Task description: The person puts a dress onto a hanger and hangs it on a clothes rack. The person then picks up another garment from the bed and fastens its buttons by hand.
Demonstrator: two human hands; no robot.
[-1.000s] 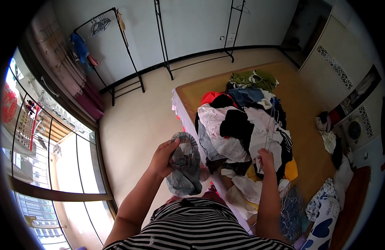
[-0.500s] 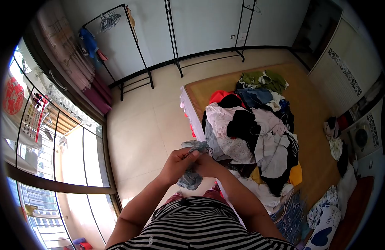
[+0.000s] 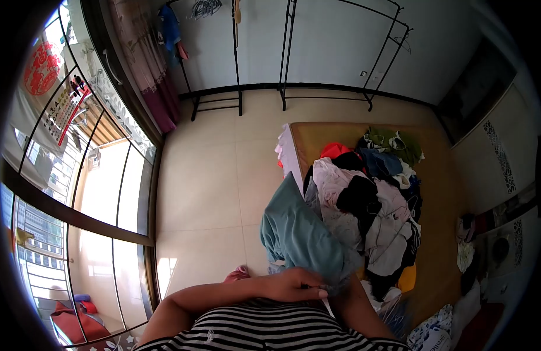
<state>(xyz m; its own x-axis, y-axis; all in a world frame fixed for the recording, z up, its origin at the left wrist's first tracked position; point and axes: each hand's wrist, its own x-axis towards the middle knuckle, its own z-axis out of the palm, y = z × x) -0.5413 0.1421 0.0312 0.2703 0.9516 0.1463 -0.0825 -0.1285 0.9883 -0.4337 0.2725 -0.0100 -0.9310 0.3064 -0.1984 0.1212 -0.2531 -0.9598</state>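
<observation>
holding the teal garment [image 3: 299,228] out in front of your striped shirt [image 3: 258,324], you have it spread beside the near-left edge of the bed, its far end tilted up to a point. your left hand [image 3: 296,285] looks curled closed on its near edge, thumb laid over the cloth; the fingers of your right hand are covered by the fabric beyond your right forearm [image 3: 367,310] — i cannot tell how far they are open or what they grip.

to handle it well, keep that left pinch firm and reach any folded part slowly; thin cloth like this would probably twist or snag if tugged. keep it clear of the clothes pile [image 3: 361,196] on the bed [image 3: 323,137], where loose cords could catch.

half a second ago the garment was a small grey bunch between both hands — now its teal side shows, opened wide, and your hands sit lower and nearer your body. the view has swung too: the black rack [image 3: 285,82] stands further right in it.
</observation>
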